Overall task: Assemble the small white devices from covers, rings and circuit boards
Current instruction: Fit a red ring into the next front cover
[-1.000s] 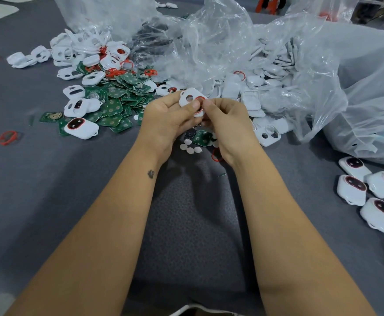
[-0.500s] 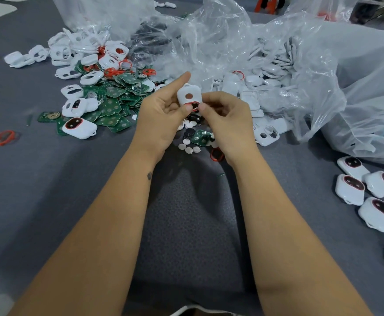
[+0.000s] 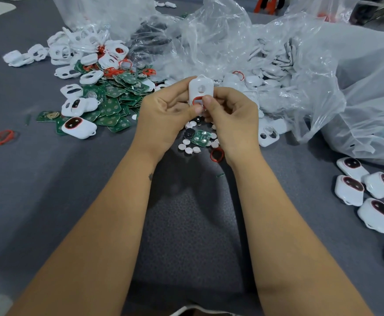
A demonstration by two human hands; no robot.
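Ring-seating step. I hold one white cover (image 3: 201, 89) upright between my two hands, raised above the grey tabletop (image 3: 38, 179) and just in front of the clear plastic bags (image 3: 220, 46). My left hand (image 3: 163, 117) grips the cover's left edge with curled fingers, its thumb laid against the lower opening; my right hand (image 3: 232, 115) pinches the lower right edge, thumb tip on the red ring (image 3: 197, 101) that sits in that lower opening. The upper round hole of the cover is empty. I judge the ring to be partly seated, though whether it lies flush all round I cannot tell, since my thumbs cover part of it. The next move, as I judge it, calls for even thumb pressure round the ring's rim, then a circuit board: one green board (image 3: 201, 138) lies directly below my hands among small white discs (image 3: 188, 150), with a spare red ring (image 3: 217, 154) just beside it. A larger heap of boards (image 3: 115, 103) and empty covers (image 3: 67, 51) lies to my left; finished devices (image 3: 366, 192) are gathered well apart at my right.
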